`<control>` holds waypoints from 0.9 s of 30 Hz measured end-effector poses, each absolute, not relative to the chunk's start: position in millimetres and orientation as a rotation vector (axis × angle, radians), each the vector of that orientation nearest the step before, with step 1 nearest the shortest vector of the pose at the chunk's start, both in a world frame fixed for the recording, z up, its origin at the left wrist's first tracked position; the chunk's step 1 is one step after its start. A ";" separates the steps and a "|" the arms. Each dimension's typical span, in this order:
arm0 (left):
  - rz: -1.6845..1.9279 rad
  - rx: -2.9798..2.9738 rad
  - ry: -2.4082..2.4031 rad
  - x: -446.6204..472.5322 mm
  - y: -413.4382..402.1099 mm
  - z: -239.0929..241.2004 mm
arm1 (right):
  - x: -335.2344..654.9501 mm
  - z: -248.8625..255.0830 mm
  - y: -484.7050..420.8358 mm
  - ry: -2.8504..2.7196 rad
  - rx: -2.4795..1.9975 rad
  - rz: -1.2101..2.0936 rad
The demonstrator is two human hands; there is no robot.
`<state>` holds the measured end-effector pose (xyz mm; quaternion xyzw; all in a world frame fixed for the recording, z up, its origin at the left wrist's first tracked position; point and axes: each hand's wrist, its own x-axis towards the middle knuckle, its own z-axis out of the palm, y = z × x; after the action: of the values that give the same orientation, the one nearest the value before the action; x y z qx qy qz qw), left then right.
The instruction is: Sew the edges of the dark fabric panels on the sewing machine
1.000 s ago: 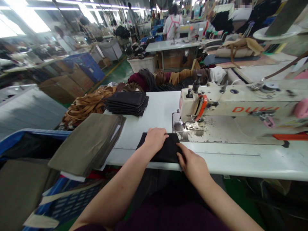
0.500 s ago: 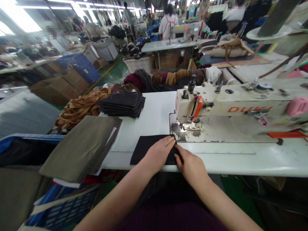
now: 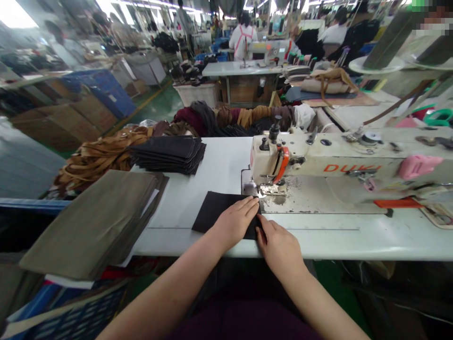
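Note:
A black fabric piece (image 3: 210,210) lies flat on the white sewing table (image 3: 318,238), its right edge beside the needle area of the cream sewing machine (image 3: 318,160). My left hand (image 3: 235,219) rests palm down on the fabric's right part, fingers stretched toward the presser foot (image 3: 264,189). My right hand (image 3: 278,245) sits just right of it at the fabric's near right corner, fingers curled with the fingertips pressing on the cloth edge.
A stack of olive-brown fabric (image 3: 92,222) hangs over the table's left end. Dark folded pieces (image 3: 168,153) and tan straps (image 3: 92,158) lie behind it. A blue crate (image 3: 71,316) stands at lower left. Other people work at distant tables.
The black piece has been spread flatter and slid toward the machine's needle. My left hand went from a loose fist to flat fingers; my right hand stayed at the near right corner.

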<state>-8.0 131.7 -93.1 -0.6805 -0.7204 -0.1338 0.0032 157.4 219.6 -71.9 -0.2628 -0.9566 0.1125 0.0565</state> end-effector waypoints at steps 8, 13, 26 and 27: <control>-0.353 -2.090 -2.177 -12.8 151.4 -97.2 | 150.7 -74.9 231.8 -2.884 -0.868 0.306; -0.343 -2.078 -2.171 -15.3 157.9 -95.4 | 147.3 -72.0 236.7 -2.888 -0.895 0.311; -0.399 -2.101 -2.176 -21.8 164.5 -93.9 | 142.9 -79.4 244.0 -2.842 -0.893 0.369; -0.400 -2.102 -2.173 -21.7 164.6 -93.4 | 143.6 -80.0 244.2 -2.832 -0.889 0.377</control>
<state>-21.7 164.6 -93.4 -0.6884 -0.7118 -0.1312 0.0461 143.6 244.2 -80.0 -0.2963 -0.9438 0.1256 0.0748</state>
